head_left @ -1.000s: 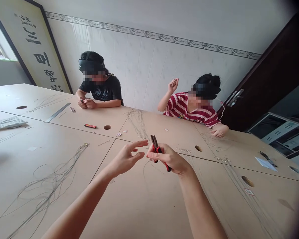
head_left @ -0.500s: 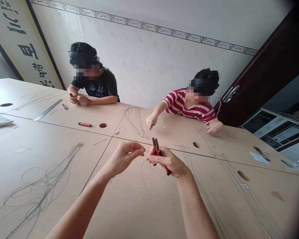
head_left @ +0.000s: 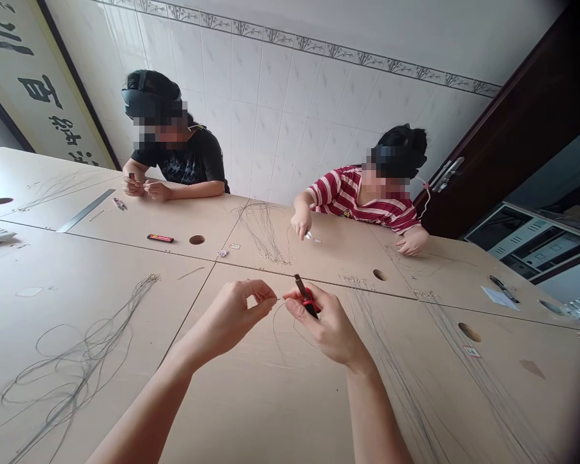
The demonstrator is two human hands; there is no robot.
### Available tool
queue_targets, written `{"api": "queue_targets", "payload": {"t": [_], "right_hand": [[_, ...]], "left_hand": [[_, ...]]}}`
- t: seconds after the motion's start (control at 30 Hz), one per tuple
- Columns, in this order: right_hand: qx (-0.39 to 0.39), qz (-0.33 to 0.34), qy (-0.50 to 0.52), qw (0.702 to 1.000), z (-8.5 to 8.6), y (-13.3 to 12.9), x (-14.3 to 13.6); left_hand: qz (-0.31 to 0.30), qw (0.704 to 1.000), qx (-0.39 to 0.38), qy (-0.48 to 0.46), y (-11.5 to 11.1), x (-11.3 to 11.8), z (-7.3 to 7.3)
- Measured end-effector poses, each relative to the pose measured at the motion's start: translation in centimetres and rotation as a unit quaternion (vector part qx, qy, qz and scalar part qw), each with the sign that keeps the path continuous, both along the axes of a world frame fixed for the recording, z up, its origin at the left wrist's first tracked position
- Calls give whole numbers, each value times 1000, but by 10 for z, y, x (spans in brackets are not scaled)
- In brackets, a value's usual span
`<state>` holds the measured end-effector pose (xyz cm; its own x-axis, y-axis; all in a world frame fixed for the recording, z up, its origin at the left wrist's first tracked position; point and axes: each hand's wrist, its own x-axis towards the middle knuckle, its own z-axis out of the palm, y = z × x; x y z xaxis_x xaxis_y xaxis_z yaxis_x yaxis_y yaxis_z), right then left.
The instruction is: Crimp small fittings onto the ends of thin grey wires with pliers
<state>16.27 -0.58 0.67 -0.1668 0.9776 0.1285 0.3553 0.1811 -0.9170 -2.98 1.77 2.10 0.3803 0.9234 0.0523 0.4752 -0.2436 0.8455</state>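
My left hand pinches thumb and forefinger together at one end of a thin dark cord. The cord hangs in a loose loop below my fingertips, and whatever small piece is at its end is too tiny to make out. Close beside it, my right hand is closed around red-and-black pliers, jaws pointing up and away. The right thumb and forefinger tips also meet near the cord, almost touching the left fingertips. Both hands are just above the table.
On the table, a tangled bundle of cords lies left and straighter cords lie right. Across sit a person in black and a person in red stripes. A red-black case and steel ruler lie further back.
The pliers have turned in my right hand, so their jaws now show edge-on and the handles sit lower in the palm. The striped person's hand has shifted back slightly.
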Motion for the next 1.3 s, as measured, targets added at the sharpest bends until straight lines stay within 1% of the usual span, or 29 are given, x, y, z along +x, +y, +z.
{"api": "queue_targets", "payload": {"t": [0.17,0.33,0.47,0.53,0.67,0.77,0.93,1.17,1.23,1.3], "right_hand": [[18,-9,-34,999,4,-5,-5],[31,-11,-53,998,6,-8,-3],[40,-6,-48,998,8,-10,-3],[44,-9,-49,998,8,-11,-3],[66,-33,-65,995,9,-12,-2],[76,-34,-69,994,9,-13,-1],[65,-38,-62,995,9,-14,-1],[53,-24,-37,998,6,-13,-7],[62,-41,-20,997,7,-14,-6],[84,-74,-6,994,8,-16,-5]], "left_hand": [[-10,999,-5,31,-8,0,7],[-13,999,1,35,-9,1,4],[-19,999,43,4,-8,2,2],[-24,998,52,-4,-8,2,2],[-37,998,32,28,-9,0,0],[-54,997,32,42,-9,-2,0],[-66,997,25,34,-9,-3,1],[-64,997,44,-7,-9,-1,4],[-61,997,36,-12,-9,-1,5],[-54,998,31,-22,-10,-1,7]]}}
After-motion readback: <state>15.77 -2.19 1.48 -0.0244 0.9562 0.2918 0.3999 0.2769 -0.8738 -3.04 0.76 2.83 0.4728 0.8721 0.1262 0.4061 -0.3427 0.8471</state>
